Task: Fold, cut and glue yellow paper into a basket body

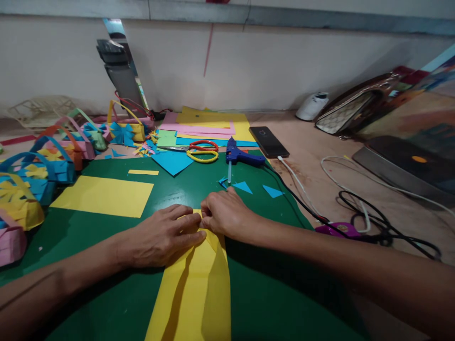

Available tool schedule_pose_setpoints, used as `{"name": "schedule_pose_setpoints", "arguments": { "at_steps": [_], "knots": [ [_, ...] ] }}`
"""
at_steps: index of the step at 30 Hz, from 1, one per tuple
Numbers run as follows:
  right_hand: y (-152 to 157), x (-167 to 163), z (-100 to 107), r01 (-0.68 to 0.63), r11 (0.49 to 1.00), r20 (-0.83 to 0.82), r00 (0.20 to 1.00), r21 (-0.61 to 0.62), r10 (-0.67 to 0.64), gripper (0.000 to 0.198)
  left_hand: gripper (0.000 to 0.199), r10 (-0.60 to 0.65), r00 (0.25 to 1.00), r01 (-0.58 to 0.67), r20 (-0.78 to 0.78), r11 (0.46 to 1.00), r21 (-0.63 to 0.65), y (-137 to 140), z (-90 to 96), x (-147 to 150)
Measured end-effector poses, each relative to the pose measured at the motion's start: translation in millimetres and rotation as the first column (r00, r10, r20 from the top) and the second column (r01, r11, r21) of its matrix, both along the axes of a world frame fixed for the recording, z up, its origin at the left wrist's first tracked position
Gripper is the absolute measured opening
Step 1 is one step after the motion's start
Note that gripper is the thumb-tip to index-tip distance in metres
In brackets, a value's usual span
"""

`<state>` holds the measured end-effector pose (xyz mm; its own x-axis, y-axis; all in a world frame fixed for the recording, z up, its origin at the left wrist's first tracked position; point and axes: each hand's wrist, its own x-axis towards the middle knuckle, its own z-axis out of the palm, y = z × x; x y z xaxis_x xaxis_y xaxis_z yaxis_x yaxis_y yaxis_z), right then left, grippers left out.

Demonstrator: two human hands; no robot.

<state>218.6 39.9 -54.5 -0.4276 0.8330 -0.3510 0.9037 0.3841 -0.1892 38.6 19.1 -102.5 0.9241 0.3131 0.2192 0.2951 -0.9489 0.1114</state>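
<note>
A long sheet of yellow paper (pixel 209 293) runs from the bottom edge up to my two hands, with lengthwise folds raised along it. My left hand (pixel 167 234) lies across its far end, thumb and fingers closed on the paper. Close beside it, my right hand (pixel 227 213) is curled with its fingertips pinching the same far end; the pinched spot is partly hidden. Just beyond my right hand is a blue hot glue gun (pixel 236 154), a glue stick pointing towards me. To the left lies a flat yellow paper rectangle (pixel 106 195).
Scissors (pixel 202 151) rest by stacked coloured paper (pixel 213 124). Several small paper baskets (pixel 60 161) line the left side. Blue scraps (pixel 273 191) lie on the green mat (pixel 277 279). At right are a phone (pixel 269 141), cables and a purple power strip (pixel 337 229). A bottle (pixel 121 76) stands behind.
</note>
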Motion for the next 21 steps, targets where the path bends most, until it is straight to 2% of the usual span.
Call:
{"name": "schedule_pose_setpoints", "arguments": {
  "at_steps": [8, 17, 21],
  "knots": [
    [-0.9, 0.2, 2.5, 0.004, 1.0, -0.002, 1.0, 0.003, -0.004, 0.011, 0.024, 0.019, 0.998, -0.02, 0.058, 1.0, 0.019, -0.3, -1.7, 1.3],
    [-0.5, 5.2, 6.1, -0.046, 0.998, -0.02, 0.999, -0.034, 0.045, 0.009, 0.024, 0.047, 0.996, -0.043, 0.075, 0.998, -0.054, 0.1, -8.7, 1.2],
    [-1.1, 13.8, 14.5, -0.131, 0.988, -0.168, 0.979, -0.076, 0.117, 0.018, 0.025, 0.054, 0.994, -0.052, 0.09, 0.998, -0.027, -0.9, -11.4, 1.8]
  ]
}}
